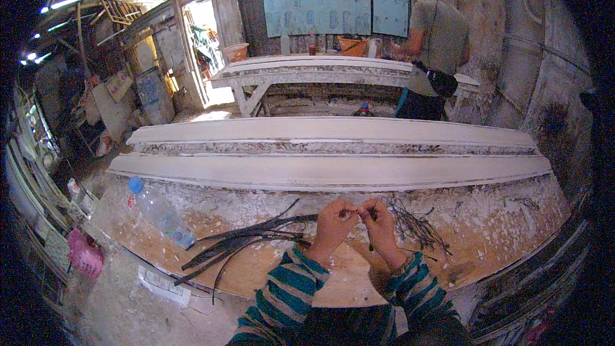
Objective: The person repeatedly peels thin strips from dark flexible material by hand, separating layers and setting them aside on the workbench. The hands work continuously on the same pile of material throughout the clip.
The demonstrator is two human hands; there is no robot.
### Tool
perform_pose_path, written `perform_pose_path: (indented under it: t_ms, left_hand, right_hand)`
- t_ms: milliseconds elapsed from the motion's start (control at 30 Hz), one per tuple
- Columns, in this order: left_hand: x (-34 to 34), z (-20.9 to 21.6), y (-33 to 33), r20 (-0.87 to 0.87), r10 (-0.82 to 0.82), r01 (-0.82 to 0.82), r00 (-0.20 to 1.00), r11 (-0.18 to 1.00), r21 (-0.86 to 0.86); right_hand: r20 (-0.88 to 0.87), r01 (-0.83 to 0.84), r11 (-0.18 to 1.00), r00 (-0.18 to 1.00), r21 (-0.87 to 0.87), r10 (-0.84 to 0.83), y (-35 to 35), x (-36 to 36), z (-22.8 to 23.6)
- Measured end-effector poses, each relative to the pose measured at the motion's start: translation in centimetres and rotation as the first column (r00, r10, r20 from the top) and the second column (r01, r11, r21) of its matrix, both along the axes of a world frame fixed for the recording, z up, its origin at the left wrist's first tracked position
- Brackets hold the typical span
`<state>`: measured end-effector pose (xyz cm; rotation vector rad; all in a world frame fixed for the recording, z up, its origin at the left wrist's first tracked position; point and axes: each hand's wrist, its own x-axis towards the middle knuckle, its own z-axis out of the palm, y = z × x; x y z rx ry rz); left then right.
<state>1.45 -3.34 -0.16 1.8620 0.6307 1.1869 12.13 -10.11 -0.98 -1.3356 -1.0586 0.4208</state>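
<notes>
My left hand (pixel 333 227) and my right hand (pixel 380 225) meet over the near part of the worktable (pixel 333 287), thumbs and fingertips pinched close together. Something small and dark shows between the fingers, too small to make out. A short dark end pokes out below my right hand. Left of my left hand lies a bundle of long, flat black strips (pixel 240 238), fanning toward the table's near edge; its right end passes close by that hand. Just right of my right hand spreads a tangle of thin dark strands (pixel 419 225).
Two long white-coated boards (pixel 333 170) lie across the table's far side. A clear plastic bottle (pixel 159 213) with a blue cap lies at the left. A pink bag (pixel 85 253) is beyond the left edge. Another person (pixel 439 32) stands at a rear bench (pixel 307 77).
</notes>
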Motion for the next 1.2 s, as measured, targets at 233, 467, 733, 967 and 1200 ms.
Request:
perform_pose_path:
  t_ms: [233, 467, 733, 967, 1200]
  left_hand:
    - [-0.3, 0.1, -0.1, 0.104, -0.036, 0.021, 0.994, 0.989, 0.144]
    - [0.4, -1.1, 0.5, 0.129, -0.115, 0.121, 0.985, 0.992, -0.046]
    - [0.1, -1.0, 1.2, 0.1, -0.08, 0.103, 0.992, 0.963, -0.251]
    - [-0.1, -0.4, 0.7, 0.162, -0.119, 0.137, 0.98, 0.985, -0.108]
    - [-0.1, -0.8, 0.9, 0.008, -0.026, 0.024, 1.0, 0.987, 0.162]
  right_hand:
    - [-0.633, -0.276, 0.959, 0.731, 0.065, 0.254, -0.4, 0.8, 0.6]
    - [-0.292, -0.089, 0.996, 0.952, 0.008, 0.087, 0.2, 1.1, -0.3]
    - [-0.07, 0.008, 0.999, 0.997, -0.032, -0.011, -0.6, 0.3, 1.0]
    - [0.169, 0.077, 0.996, 0.982, 0.039, -0.083, -0.6, 0.1, 1.6]
    - [0.324, 0.131, 0.987, 0.933, 0.09, -0.153, -0.7, 0.2, 1.6]
